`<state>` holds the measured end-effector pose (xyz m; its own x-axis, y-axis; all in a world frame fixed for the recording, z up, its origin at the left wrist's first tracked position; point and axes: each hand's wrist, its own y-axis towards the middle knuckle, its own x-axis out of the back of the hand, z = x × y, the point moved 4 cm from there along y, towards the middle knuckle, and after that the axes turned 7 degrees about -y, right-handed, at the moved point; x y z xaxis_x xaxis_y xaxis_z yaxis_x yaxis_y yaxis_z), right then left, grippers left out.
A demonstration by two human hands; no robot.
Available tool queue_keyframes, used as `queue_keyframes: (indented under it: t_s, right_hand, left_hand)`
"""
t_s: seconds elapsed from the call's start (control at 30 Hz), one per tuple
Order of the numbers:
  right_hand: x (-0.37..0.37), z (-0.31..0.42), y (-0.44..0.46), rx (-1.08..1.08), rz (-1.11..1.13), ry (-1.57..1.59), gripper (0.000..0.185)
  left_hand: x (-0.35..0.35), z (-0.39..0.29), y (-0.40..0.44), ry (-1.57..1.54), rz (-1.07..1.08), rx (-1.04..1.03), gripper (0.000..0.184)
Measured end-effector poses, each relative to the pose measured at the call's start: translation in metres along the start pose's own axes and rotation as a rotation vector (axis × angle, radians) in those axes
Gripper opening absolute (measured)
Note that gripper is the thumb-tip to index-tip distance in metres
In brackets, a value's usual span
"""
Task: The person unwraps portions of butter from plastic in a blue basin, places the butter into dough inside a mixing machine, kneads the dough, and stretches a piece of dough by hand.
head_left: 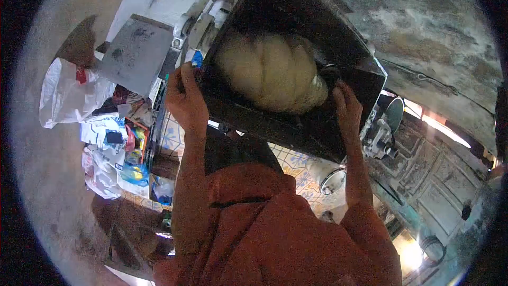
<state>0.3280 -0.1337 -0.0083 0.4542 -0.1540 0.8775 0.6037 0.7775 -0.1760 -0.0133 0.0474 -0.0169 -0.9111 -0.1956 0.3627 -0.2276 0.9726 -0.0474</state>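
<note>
In the head view a deep black box-like trough [254, 114] stands in front of me, its inner walls dark. Inside it lies a large, pale beige, ridged mass [270, 71], rounded and somewhat blurred; its material is unclear. My left hand [186, 98] is at the trough's left edge with bent fingers closed beside a small blue piece [197, 59]; what they grip is not visible. My right hand [348, 110] reaches over the right part of the trough, fingers stretched out near the mass's right end. By its fingertips sits a dark round part [330, 71] with a shiny rim.
Metal machine parts [182, 29] and a grey flat panel [135, 53] stand to the left. Plastic bags [74, 90] and coloured packets lie below them. At right are a metal fitting [381, 137] and a worn wall [423, 32]. A pale bucket [332, 180] stands on patterned tiles.
</note>
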Motion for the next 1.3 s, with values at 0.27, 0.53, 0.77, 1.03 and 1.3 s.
queue_keyframes:
  t_s: [0.27,0.53,0.77,1.03,1.3]
  right_hand:
    - [-0.116,-0.032,-0.037,0.619,0.303,-0.73,0.06]
    - [0.017,0.062,-0.046,0.155,0.759,-0.727,0.033]
    - [0.136,-0.007,-0.139,-0.319,-0.134,-0.099,0.017]
    - [0.062,-0.074,-0.332,-0.722,-0.465,0.05,0.019]
    - [-0.262,-0.014,-0.628,-1.078,-0.197,0.174,0.033]
  left_hand:
    - [-0.001,-0.002,0.0,0.061,-0.007,-0.089,0.035]
    - [0.001,-0.001,-0.001,0.085,-0.006,-0.143,0.036]
    - [0.0,0.018,0.003,0.026,0.038,-0.178,0.04]
    - [-0.003,0.02,0.006,0.129,0.164,-0.299,0.046]
    - [-0.01,0.02,0.025,0.015,0.342,-0.395,0.05]
